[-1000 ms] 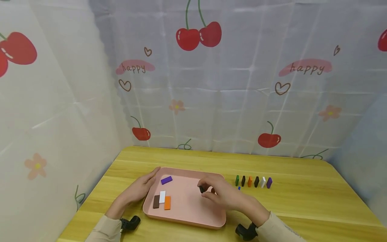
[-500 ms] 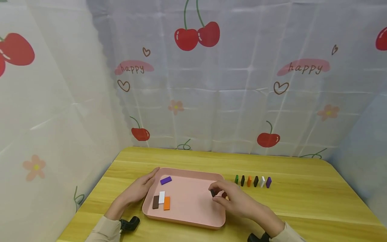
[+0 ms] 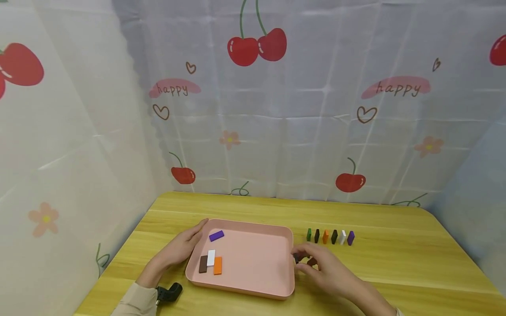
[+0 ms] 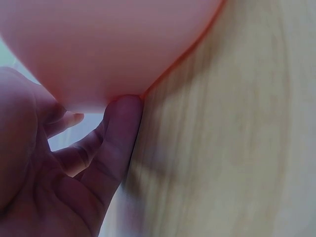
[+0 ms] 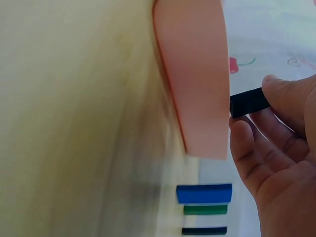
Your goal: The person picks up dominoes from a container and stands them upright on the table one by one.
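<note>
My right hand [image 3: 322, 266] pinches a black domino block [image 5: 249, 102] between thumb and fingers, beside the right rim of the pink tray [image 3: 257, 263]. In the right wrist view the block is held level with the top of the tray's wall. My left hand [image 3: 182, 248] rests against the outer left side of the tray; the left wrist view shows a fingertip [image 4: 126, 106] low on its wall, close to the tabletop. Inside the tray lie a purple domino [image 3: 216, 236], a brown one [image 3: 203, 264], a white one [image 3: 211, 258] and an orange one [image 3: 218, 265].
Right of the tray, several dominoes stand upright in a row, from a green one [image 3: 309, 234] to a purple one [image 3: 351, 238]. A blue domino [image 5: 204, 193] precedes the green in the right wrist view. Behind the wooden table [image 3: 379, 272] hangs a cherry-print curtain [image 3: 276, 149].
My right hand has moved right with the black domino, from above the tray's inside to its right rim. The left hand and the dominoes in the tray have stayed in place.
</note>
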The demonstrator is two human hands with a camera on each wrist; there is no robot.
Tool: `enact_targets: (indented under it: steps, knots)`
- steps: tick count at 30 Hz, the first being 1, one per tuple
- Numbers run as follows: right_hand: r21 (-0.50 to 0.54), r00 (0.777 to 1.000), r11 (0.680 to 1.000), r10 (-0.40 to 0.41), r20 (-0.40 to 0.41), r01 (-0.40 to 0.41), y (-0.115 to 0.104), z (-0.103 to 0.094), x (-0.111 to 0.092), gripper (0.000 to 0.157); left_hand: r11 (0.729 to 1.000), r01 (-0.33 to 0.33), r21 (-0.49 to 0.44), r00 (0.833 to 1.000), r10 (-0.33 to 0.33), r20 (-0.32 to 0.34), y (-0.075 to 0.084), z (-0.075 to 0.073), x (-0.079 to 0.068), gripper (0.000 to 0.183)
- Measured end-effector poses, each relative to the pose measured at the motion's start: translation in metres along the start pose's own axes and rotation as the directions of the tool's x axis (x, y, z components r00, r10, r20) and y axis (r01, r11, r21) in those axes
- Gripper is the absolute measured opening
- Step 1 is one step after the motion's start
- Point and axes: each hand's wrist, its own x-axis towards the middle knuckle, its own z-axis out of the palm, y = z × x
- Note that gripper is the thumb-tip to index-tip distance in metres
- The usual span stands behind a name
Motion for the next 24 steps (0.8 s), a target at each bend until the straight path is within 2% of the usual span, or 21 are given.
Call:
enact_targets:
  steps: [4,11,18,24]
  knots:
    - [0.006,1.000,1.000,0.006,-0.018,-0.006,0.004,-0.002,-0.008,0.023,1.000,-0.002,-0.007,1.000,0.002,0.003,-0.001,0.000,0.000,0.053]
    - [0.036,0.998,0.997,0.062,-0.014,-0.062,0.013,-0.004,-0.018,0.024,1.000,0.002,-0.005,1.000,-0.002,0.001,-0.001,-0.001,0.000,0.053]
    - [0.013,0.998,0.999,0.039,-0.055,-0.039,0.023,-0.003,-0.027,0.025,1.000,0.004,-0.007,1.000,-0.004,0.002,-0.001,-0.001,-0.001,0.053]
    - [0.020,0.986,0.989,0.149,-0.076,-0.148,0.029,-0.011,-0.032,0.025,1.000,0.010,-0.003,1.000,-0.010,0.002,0.000,-0.001,-0.001,0.053]
